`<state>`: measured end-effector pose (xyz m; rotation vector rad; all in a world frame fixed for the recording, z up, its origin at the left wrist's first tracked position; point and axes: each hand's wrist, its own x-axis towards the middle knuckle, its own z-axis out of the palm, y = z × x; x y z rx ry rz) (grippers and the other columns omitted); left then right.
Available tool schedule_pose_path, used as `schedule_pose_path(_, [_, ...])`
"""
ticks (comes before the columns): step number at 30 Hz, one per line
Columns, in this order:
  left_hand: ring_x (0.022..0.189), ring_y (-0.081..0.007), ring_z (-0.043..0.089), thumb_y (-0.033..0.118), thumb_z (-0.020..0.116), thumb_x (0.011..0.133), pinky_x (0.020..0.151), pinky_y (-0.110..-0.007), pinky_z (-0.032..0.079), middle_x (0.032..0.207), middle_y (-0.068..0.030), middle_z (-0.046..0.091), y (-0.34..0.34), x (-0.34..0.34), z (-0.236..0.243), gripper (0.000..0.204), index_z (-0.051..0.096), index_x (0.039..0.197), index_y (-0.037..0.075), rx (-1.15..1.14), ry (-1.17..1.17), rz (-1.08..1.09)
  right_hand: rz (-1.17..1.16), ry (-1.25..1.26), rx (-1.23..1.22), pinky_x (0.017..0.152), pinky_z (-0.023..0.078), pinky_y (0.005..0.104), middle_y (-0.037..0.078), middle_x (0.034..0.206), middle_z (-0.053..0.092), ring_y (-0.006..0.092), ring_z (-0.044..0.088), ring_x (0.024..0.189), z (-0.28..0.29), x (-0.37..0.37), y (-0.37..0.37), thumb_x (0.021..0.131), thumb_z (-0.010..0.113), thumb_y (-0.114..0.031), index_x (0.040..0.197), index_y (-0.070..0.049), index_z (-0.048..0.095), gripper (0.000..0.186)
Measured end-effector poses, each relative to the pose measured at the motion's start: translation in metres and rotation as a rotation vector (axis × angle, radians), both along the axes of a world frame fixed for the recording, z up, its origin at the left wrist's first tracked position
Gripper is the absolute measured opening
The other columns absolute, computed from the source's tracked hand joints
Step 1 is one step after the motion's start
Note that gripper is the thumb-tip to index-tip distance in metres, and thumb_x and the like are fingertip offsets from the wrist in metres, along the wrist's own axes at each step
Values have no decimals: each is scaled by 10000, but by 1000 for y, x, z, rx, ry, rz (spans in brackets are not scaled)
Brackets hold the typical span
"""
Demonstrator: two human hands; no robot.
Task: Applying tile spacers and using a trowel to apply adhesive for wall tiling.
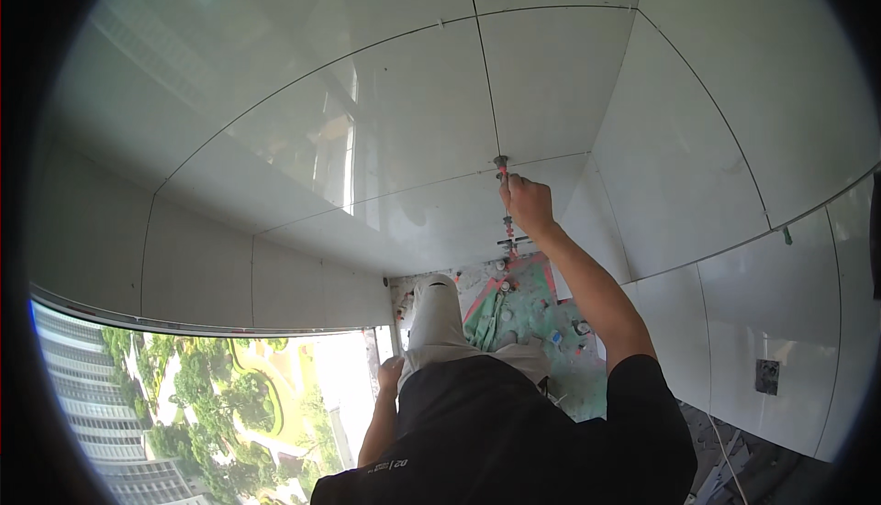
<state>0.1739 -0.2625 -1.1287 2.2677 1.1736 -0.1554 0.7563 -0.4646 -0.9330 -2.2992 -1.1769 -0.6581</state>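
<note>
My right hand (529, 206) reaches out to the tiled wall, fingers pinched on a red-and-black tile leveler (501, 167) where the vertical and horizontal joints cross. More levelers (509, 227) of the same colours stick out lower on that vertical joint. Large glossy pale wall tiles (413, 120) with thin dark joints surround it. My left hand (392, 376) is low beside my leg, near the window edge; its fingers are mostly hidden, so I cannot tell what it touches.
A window (229, 395) at the lower left looks down on trees and buildings. Green sheeting (523, 308) with debris and small items covers the floor below. A dark square cut-out (767, 377) shows in the right wall. A pale cord (728, 459) runs at the lower right.
</note>
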Motion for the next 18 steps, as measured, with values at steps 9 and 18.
schedule_pose_path(9, [1170,-373,764,362,708,1013,988,-436,597,1247,-172,802,-66,-95,-8,427,757,1363,121,-18,203,-175,-54,13,276,521,501,421,111,681,658,324,659,560,-16,-22,-43,1031,740,-214,795,-63,642,297])
schedule_pose_path(18, [1113,-308,789,182,707,1013,912,-405,614,1224,-155,815,32,50,-30,358,745,1349,64,-99,15,-196,-379,365,502,709,556,444,119,826,699,348,679,749,-68,-41,-15,1083,706,-449,1045,-10,751,443])
